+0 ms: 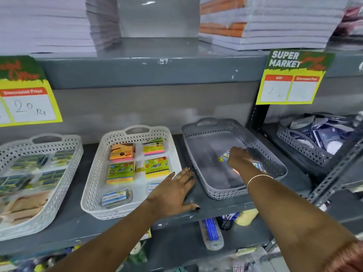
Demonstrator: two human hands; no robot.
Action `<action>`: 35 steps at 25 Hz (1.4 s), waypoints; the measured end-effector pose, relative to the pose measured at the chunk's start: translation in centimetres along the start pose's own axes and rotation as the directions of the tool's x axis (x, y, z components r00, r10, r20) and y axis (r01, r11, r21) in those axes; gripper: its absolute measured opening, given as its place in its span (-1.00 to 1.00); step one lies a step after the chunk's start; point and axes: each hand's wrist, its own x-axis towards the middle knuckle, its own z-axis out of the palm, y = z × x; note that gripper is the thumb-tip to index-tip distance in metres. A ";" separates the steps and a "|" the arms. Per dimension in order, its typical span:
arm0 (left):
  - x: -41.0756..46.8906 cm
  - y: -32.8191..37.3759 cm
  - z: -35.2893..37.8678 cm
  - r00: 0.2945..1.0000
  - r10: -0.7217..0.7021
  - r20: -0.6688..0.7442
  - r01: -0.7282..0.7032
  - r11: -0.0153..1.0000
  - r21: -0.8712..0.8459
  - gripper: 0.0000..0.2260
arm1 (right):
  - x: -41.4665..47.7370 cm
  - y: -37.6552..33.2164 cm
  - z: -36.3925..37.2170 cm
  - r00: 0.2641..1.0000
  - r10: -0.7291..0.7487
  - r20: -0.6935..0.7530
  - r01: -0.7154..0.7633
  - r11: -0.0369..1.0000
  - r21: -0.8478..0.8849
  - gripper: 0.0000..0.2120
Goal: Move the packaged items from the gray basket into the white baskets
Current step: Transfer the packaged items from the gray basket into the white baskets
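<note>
The gray basket [261, 148] stands on the shelf right of centre. My right hand [238, 157] reaches into it, fingers curled over a small clear packaged item [225, 155] with a blue and yellow label; a second pack edge [258, 166] shows beside my wrist. The middle white basket [94, 173] holds yellow and orange sticky-note packs [156, 167] and clear packs with blue labels [115, 197]. My left hand [172, 193] lies flat with fingers spread on the shelf, between the two baskets, over the white basket's near right corner. Another white basket [57, 195] sits at the far left.
A second gray basket [300, 148] full of dark packets sits at the far right behind a slotted metal upright [337, 173]. Price cards [288, 79] hang from the shelf above, which carries paper stacks. More goods lie on the shelf below.
</note>
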 end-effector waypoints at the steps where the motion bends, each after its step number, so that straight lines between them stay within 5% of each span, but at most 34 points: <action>1: 0.0 0.1 -0.1 1.000 -0.005 -0.001 0.005 1.000 0.002 -0.29 | -0.2 -0.2 -0.3 1.000 -0.010 -0.012 0.011 1.000 0.022 -0.48; 7: -2.6 -1.5 -1.1 0.975 -0.210 -0.079 0.205 0.977 -0.062 -0.26 | -3.0 -4.5 -4.2 0.981 -0.129 -0.145 0.162 0.956 0.244 -0.44; 10: -7.2 -4.7 -0.9 0.933 -0.345 -0.104 0.338 0.938 -0.081 0.04 | -5.5 -8.2 -5.4 0.946 -0.277 -0.170 0.318 0.894 0.315 -0.36; 13: -11.4 -7.2 0.2 0.869 -0.482 -0.111 0.472 0.875 -0.108 0.12 | -8.8 -11.9 -5.2 0.863 -0.487 -0.130 0.504 0.818 0.279 -0.46; 16: -14.0 -7.9 1.1 0.829 -0.549 -0.106 0.536 0.834 -0.130 0.13 | -12.1 -14.7 -4.0 0.763 -0.643 0.061 0.622 0.757 0.199 -0.48; 19: -15.0 -7.5 1.4 0.833 -0.544 -0.096 0.530 0.836 -0.142 0.16 | -13.6 -15.6 -2.2 0.719 -0.654 0.236 0.644 0.754 0.127 -0.52; 24: -15.0 -7.5 1.5 0.825 -0.552 -0.119 0.538 0.832 -0.134 0.13 | -14.7 -15.4 -0.9 0.708 -0.627 0.325 0.642 0.763 0.074 -0.47; 31: -15.1 -7.5 1.6 0.824 -0.555 -0.117 0.542 0.831 -0.123 0.11 | -15.4 -15.5 0.3 0.708 -0.655 0.264 0.659 0.747 0.085 -0.41; 35: -15.1 -7.5 1.7 0.831 -0.547 -0.102 0.538 0.836 -0.106 -0.12 | -15.4 -15.2 0.5 0.711 -0.656 0.253 0.659 0.747 0.087 -0.38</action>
